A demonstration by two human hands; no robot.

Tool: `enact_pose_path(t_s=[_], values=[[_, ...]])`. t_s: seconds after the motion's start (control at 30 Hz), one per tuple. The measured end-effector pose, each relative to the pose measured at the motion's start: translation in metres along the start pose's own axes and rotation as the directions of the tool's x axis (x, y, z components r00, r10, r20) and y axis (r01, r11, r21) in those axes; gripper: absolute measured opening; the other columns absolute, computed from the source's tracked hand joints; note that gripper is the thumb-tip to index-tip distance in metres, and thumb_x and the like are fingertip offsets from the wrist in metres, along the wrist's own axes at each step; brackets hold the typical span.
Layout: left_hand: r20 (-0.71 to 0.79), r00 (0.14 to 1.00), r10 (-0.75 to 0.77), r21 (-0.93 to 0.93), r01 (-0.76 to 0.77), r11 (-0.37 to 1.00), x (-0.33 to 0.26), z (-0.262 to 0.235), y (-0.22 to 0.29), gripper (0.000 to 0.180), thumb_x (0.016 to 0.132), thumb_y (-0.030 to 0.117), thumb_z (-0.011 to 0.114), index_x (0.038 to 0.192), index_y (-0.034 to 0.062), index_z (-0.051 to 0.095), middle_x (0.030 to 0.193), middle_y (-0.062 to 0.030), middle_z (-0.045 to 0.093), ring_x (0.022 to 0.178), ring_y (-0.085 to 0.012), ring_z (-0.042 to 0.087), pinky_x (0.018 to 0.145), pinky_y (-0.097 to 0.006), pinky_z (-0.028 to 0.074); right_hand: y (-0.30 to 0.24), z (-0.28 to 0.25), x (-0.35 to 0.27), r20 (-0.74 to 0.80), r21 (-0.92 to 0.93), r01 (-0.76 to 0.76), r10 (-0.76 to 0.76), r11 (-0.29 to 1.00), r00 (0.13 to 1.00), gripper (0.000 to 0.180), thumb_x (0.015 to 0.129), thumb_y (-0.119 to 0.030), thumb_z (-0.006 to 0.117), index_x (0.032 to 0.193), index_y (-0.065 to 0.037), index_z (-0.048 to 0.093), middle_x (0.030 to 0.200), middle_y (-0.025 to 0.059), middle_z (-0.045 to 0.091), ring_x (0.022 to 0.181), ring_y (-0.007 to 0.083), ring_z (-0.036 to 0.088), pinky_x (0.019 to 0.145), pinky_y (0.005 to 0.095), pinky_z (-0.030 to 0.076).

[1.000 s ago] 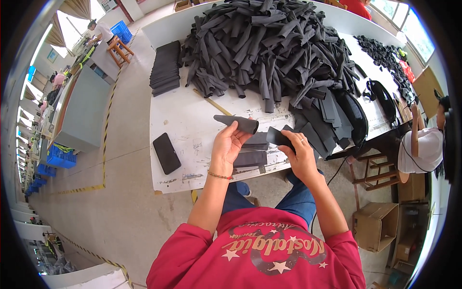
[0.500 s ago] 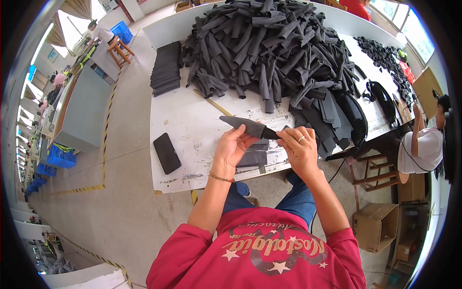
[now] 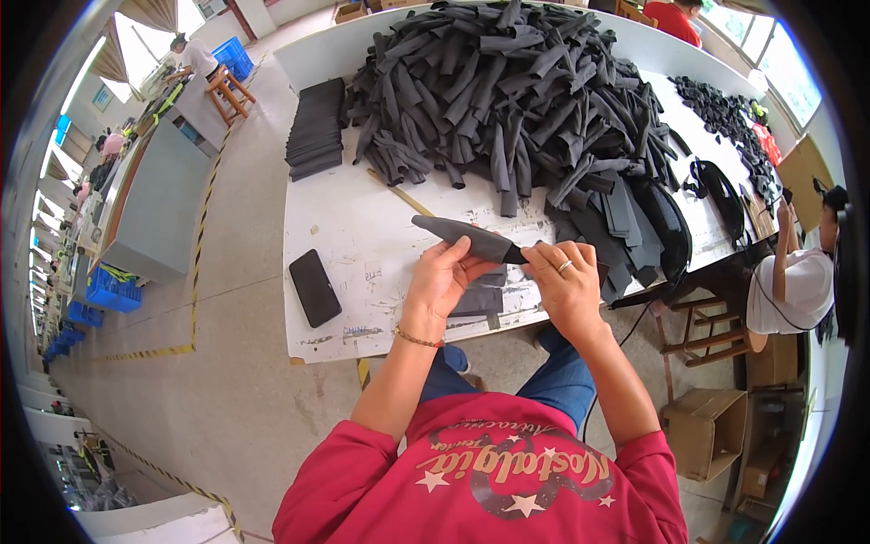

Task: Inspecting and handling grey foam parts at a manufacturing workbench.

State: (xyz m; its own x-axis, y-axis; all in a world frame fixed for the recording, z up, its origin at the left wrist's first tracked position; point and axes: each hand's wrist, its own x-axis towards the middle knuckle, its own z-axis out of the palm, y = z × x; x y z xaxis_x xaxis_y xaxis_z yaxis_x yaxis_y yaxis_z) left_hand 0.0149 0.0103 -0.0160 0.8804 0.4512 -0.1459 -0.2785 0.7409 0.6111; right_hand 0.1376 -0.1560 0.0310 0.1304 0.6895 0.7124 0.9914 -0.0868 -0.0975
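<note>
Since a second ago, the right hand (image 3: 566, 276) has come up to the dark-grey fabric sleeve (image 3: 467, 236), pinching a black piece (image 3: 514, 255) at its end. Left hand (image 3: 435, 283) clasps the sleeve over the white table (image 3: 367, 236), its long axis slanting down rightward, toward the right fingers.

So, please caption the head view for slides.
Left hand holds a grey tube, right hand a black piece at its end, before a dark heap.

Tapered piece (image 3: 482, 241) partly hidden, person (image 3: 674, 22) (top) cropped
</note>
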Motion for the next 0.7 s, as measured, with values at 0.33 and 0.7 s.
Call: enact_pose_path(t_s=[0.33, 0.7], values=[[0.01, 0.955, 0.296, 0.04, -0.296, 0.954, -0.016, 0.035, -0.019, 0.038, 0.098, 0.017, 0.054, 0.129, -0.0021, 0.044, 0.112, -0.0178, 0.064, 0.105, -0.0271, 0.063, 0.094, -0.038, 0.05, -0.035, 0.024, 0.001, 0.032, 0.285, -0.171, 0.169, 0.943, 0.985, 0.051, 0.072, -0.012, 0.076, 0.118, -0.004, 0.054, 0.099, 0.0138, 0.057, 0.088, 0.0325, 0.055, 0.078, 0.0417, 0.041], [-0.001, 0.955, 0.297, -0.076, -0.296, 0.952, -0.009, 0.025, -0.039, 0.026, 0.1, 0.022, 0.05, 0.111, -0.0001, 0.058, 0.107, -0.0162, 0.067, 0.114, -0.0278, 0.059, 0.099, -0.039, 0.044, -0.039, 0.026, -0.005, 0.227, 0.368, -0.217, 0.139, 0.904, 0.964, 0.039, 0.073, -0.004, 0.072, 0.105, -0.002, 0.049, 0.104, 0.0166, 0.054, 0.096, 0.0365, 0.054, 0.081, 0.0449, 0.044]])
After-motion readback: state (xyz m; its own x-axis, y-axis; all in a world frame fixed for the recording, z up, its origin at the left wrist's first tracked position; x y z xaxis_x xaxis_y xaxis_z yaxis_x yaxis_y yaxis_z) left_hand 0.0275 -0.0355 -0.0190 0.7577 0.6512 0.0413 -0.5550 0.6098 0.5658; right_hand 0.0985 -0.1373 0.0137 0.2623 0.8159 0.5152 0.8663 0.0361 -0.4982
